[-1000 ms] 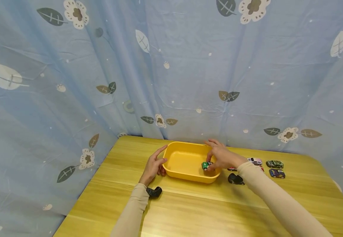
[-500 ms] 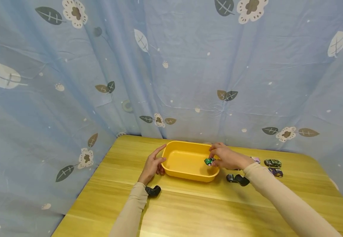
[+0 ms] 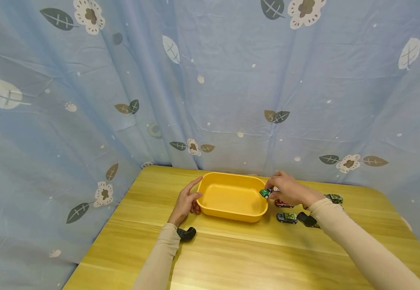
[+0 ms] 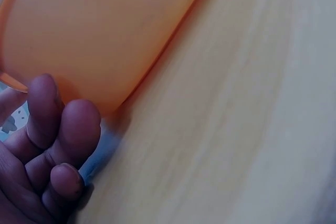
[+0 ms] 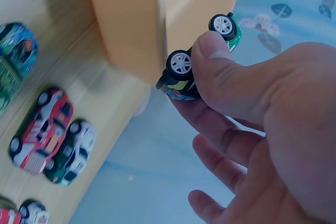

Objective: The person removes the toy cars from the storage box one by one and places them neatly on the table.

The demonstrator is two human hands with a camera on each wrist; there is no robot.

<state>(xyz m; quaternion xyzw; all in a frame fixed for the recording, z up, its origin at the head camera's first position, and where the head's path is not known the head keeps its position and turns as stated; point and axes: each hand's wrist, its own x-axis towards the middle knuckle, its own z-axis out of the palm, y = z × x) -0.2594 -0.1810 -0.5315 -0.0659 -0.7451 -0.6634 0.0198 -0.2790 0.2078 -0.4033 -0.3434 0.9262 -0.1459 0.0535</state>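
My left hand [image 3: 185, 203] grips the left end of a yellow plastic tray [image 3: 231, 217], thumb and index finger at its rim. In the left wrist view, the other fingertips [image 4: 79, 124] curl against the tray's outer wall. At the tray's right end, my right hand [image 3: 286, 189] pinches a small green and black toy car [image 3: 265, 193] between thumb and fingers, right at the rim. The right wrist view shows the wheels of this toy car [image 5: 181, 64] turned toward the camera. The inside of the tray shows only its bare floor.
Right of the tray stand several toy cars on the wooden table: a red one [image 3: 283, 204], a camouflage one [image 3: 286, 218] and another [image 3: 334, 198] farther right. A green and white car [image 5: 73, 150] sits beside the red one. Behind the table hangs a blue patterned curtain [image 3: 239, 100].
My right hand has lifted the green toy car from inside the tray and moved right to the tray's right rim. The left hand stays on the tray.
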